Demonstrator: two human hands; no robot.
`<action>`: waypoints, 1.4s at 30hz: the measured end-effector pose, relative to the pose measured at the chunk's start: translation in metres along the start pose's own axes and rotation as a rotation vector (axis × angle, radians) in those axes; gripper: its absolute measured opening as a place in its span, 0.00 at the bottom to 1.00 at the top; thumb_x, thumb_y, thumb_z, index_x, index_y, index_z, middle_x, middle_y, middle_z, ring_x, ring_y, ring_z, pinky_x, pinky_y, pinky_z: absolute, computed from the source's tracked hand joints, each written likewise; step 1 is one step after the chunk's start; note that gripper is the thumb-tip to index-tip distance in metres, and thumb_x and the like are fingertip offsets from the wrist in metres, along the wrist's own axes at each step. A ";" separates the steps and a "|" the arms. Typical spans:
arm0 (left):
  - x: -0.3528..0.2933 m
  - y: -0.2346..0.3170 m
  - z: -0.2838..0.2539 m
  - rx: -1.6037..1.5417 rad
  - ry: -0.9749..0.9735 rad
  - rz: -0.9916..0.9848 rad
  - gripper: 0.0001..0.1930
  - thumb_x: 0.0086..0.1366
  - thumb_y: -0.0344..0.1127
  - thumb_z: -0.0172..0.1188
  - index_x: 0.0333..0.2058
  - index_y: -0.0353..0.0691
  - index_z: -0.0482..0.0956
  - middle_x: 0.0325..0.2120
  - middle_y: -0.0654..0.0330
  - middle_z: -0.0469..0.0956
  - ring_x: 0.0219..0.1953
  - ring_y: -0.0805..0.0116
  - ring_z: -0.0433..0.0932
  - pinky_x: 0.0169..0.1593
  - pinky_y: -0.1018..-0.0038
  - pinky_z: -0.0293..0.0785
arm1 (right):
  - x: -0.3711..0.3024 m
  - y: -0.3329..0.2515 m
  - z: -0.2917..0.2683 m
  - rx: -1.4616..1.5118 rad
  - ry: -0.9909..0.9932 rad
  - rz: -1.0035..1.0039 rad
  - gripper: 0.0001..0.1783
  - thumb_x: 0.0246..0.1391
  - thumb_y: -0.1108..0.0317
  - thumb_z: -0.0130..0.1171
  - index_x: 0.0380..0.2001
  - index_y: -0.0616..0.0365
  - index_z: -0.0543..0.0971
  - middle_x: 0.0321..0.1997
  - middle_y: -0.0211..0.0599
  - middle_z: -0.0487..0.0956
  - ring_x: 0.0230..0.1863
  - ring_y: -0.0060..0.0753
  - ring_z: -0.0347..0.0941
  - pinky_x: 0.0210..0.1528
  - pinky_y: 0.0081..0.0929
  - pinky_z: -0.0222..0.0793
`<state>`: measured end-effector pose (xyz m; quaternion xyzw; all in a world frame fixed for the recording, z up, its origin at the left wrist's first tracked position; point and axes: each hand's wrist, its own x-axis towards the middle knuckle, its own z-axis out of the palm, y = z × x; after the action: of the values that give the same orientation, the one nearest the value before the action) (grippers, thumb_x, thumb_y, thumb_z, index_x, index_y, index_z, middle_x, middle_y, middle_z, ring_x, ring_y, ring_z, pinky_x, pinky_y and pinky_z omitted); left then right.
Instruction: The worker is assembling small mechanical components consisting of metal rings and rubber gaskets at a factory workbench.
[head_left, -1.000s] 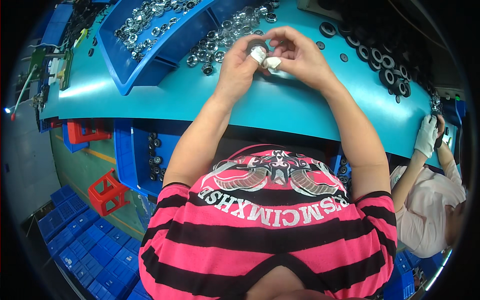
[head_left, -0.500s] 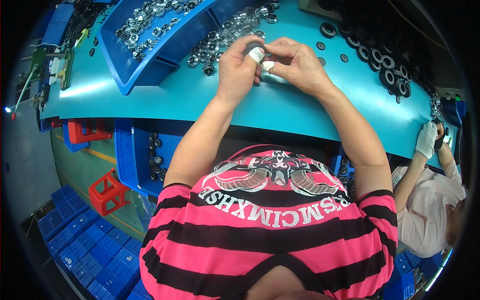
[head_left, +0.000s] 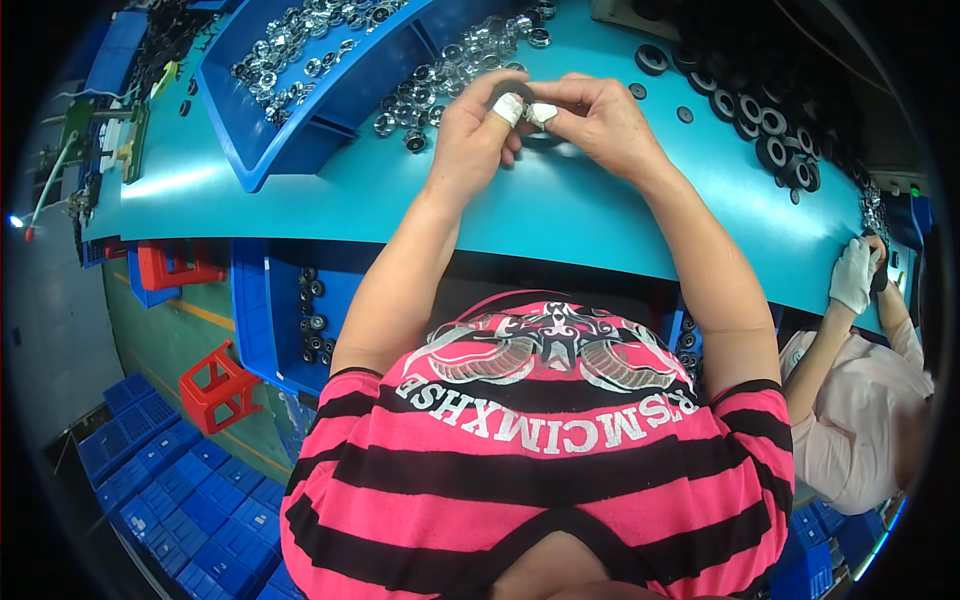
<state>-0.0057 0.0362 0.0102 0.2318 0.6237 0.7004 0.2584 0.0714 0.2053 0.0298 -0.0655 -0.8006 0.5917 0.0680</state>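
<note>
Between both hands, over the teal table (head_left: pixel 330 208), is a small black rubber tyre (head_left: pixel 513 88). My left hand (head_left: pixel 468 140) has its fingers wrapped round the tyre, with the white-taped thumb pressed on its near side. My right hand (head_left: pixel 612 128) pinches the tyre's right side between the index finger and another white-taped thumb. What sits inside the tyre is mostly covered by the thumbs. Shiny chrome wheel hubs (head_left: pixel 415 142) lie loose just left of and beyond my left hand.
A blue bin (head_left: pixel 232 135) with many chrome hubs stands at the left. Black tyres (head_left: pixel 771 153) are heaped at the back right. Small dark discs (head_left: pixel 684 115) lie nearer. A co-worker's gloved hand (head_left: pixel 853 275) works at the right edge. Red stools (head_left: pixel 219 386) stand on the floor.
My right thumb has moved up slightly against the tyre, and the right hand has shifted a little. My left hand keeps its grip. The co-worker's gloved hand has moved slightly.
</note>
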 end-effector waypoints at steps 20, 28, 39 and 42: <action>-0.002 0.005 0.004 0.107 -0.107 0.031 0.28 0.66 0.27 0.58 0.64 0.46 0.66 0.42 0.65 0.77 0.33 0.82 0.72 0.28 0.84 0.67 | 0.007 -0.002 -0.006 0.213 -0.047 0.236 0.22 0.53 0.60 0.63 0.49 0.61 0.83 0.37 0.34 0.83 0.32 0.20 0.76 0.39 0.20 0.73; 0.000 0.005 -0.006 -0.160 -0.147 -0.061 0.27 0.67 0.31 0.61 0.64 0.42 0.67 0.41 0.62 0.78 0.33 0.78 0.75 0.32 0.81 0.73 | 0.011 0.005 -0.023 0.405 -0.046 0.236 0.18 0.57 0.62 0.60 0.47 0.59 0.84 0.36 0.32 0.83 0.32 0.18 0.76 0.38 0.18 0.74; -0.018 0.016 -0.025 -0.373 -0.185 0.109 0.30 0.59 0.38 0.69 0.58 0.35 0.70 0.44 0.50 0.78 0.41 0.64 0.79 0.39 0.68 0.80 | 0.016 0.029 -0.101 -1.230 0.389 -0.027 0.24 0.49 0.60 0.68 0.52 0.50 0.83 0.51 0.35 0.81 0.51 0.42 0.74 0.56 0.40 0.74; -0.073 0.034 -0.089 -0.140 -0.102 0.128 0.34 0.51 0.46 0.76 0.51 0.34 0.71 0.38 0.56 0.76 0.36 0.68 0.77 0.38 0.70 0.77 | 0.015 0.029 -0.102 -1.186 0.357 0.009 0.25 0.47 0.61 0.69 0.52 0.50 0.83 0.50 0.36 0.81 0.50 0.42 0.75 0.56 0.40 0.74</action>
<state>-0.0107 -0.0815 0.0339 0.2879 0.5432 0.7445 0.2602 0.0764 0.3125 0.0326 -0.1935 -0.9691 0.0262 0.1505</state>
